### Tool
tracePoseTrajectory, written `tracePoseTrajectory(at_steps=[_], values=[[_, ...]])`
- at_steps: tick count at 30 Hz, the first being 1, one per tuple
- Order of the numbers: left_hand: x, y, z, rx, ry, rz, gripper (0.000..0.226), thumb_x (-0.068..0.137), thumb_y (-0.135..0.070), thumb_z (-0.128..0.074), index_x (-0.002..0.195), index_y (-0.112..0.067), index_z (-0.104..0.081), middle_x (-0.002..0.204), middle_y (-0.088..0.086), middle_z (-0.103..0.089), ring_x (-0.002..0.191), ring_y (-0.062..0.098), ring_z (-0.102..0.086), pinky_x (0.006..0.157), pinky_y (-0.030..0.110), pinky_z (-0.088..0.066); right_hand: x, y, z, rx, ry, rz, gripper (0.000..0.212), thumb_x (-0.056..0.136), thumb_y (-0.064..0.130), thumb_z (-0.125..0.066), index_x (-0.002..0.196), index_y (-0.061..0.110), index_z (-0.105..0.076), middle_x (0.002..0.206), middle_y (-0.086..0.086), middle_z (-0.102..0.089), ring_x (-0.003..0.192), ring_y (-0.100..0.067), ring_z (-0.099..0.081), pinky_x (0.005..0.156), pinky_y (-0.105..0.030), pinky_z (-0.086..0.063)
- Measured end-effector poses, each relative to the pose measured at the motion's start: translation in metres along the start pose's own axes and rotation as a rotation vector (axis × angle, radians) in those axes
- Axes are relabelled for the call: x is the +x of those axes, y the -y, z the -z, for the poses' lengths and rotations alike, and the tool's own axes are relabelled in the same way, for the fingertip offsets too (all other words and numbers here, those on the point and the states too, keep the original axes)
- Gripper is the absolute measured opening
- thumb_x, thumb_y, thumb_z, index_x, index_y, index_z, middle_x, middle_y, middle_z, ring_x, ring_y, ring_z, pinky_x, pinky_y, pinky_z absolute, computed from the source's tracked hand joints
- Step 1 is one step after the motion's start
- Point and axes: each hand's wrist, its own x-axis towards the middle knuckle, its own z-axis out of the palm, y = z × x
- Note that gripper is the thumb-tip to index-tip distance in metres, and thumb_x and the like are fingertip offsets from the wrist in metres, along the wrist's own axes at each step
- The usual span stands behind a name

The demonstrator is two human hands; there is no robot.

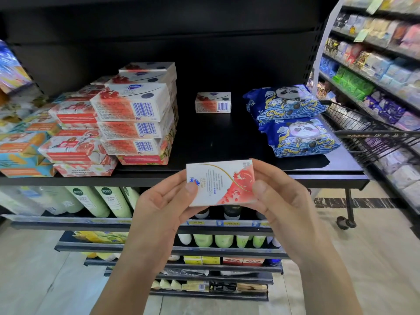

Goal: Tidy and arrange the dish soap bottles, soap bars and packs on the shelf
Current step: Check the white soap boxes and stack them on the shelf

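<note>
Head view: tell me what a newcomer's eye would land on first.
First, the soap box at centre, in front of the shelf edge, pinched at its ends by the hands, left hand and right hand. Next, the two blue panda packs on the right of the shelf. On its left is the tall stack of boxes, with a lone box at the back between them.
</note>
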Motion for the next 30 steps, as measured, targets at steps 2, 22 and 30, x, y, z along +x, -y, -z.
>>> tracePoseTrajectory(at_steps=[2, 22, 30], values=[[-0.0003, 0.0012, 0.0008, 0.027, 0.011, -0.01, 0.055, 0.079, -0.024, -0.066, 0.133, -0.01, -0.064, 0.117, 0.006, -0.077, 0.11, 0.021, -0.073, 0.087, 0.029, -0.06, 0.0005, 0.0027, -0.0028, -0.032, -0.072, -0.035, 0.04, 0.086, 0.04, -0.076, 0.121, 0.019, -0.073, 0.109, -0.009, -0.078, 0.101, -0.027, -0.074, 0.081, -0.038, -0.062], [-0.0029, 0.0011, 0.0055, 0.006, 0.084, 0.01, 0.053, 0.083, -0.053, -0.059, 0.121, -0.019, -0.075, 0.123, 0.008, -0.074, 0.118, 0.024, -0.069, 0.101, 0.032, -0.055, -0.0017, 0.0005, -0.0034, -0.07, 0.011, 0.164, 0.04, 0.088, 0.01, -0.069, 0.128, 0.011, -0.064, 0.122, -0.008, -0.073, 0.116, -0.024, -0.067, 0.09, -0.029, -0.056], [-0.0056, -0.0021, 0.0064, -0.005, 0.059, 0.018, 0.041, 0.099, -0.035, -0.061, 0.126, -0.005, -0.069, 0.122, 0.01, -0.074, 0.119, 0.025, -0.069, 0.104, 0.037, -0.053, -0.0033, -0.0018, -0.0025, -0.104, 0.085, 0.179, 0.049, 0.088, 0.003, -0.073, 0.134, 0.006, -0.059, 0.126, -0.009, -0.071, 0.126, -0.023, -0.062, 0.097, -0.025, -0.053]])
